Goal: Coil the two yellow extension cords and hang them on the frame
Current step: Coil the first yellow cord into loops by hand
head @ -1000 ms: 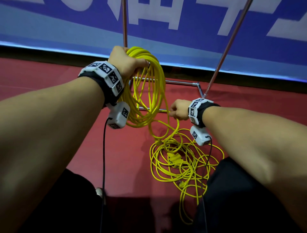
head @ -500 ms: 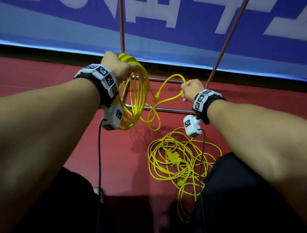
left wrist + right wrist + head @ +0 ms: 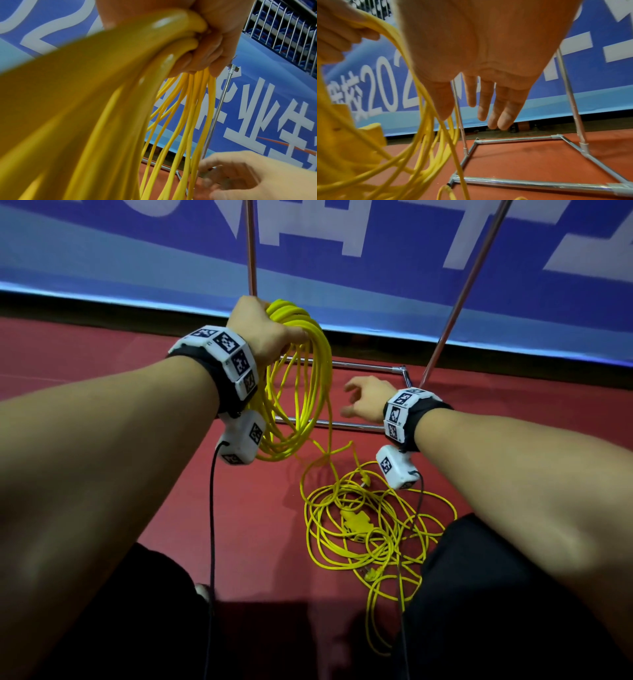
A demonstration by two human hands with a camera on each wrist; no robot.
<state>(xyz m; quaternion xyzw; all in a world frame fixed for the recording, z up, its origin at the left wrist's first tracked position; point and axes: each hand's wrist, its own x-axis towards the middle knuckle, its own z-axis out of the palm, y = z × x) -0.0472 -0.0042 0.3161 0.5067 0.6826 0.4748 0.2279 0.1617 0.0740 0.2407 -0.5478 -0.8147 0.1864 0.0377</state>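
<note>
Above the loose cord, left hand clenches coil; right hand empty, fingers spread: regrab tail low, keep loops even.

- My cords show bright yellow.
- I see a red floor.
- Silver frame.
- Blue banner, white lettering.
- Black-and-white checkered wristbands.

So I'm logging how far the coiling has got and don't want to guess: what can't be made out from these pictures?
- Top of the frame: cut off by the upper edge in the head view, so any hanging bar is unseen.
- Loop count in the coil: the left hand covers the gathered tops; the left wrist view is blurred.
- Loose cord on the floor: tangled, partly behind the right arm.
- Right hand: motion-blurred in the head view.
</note>
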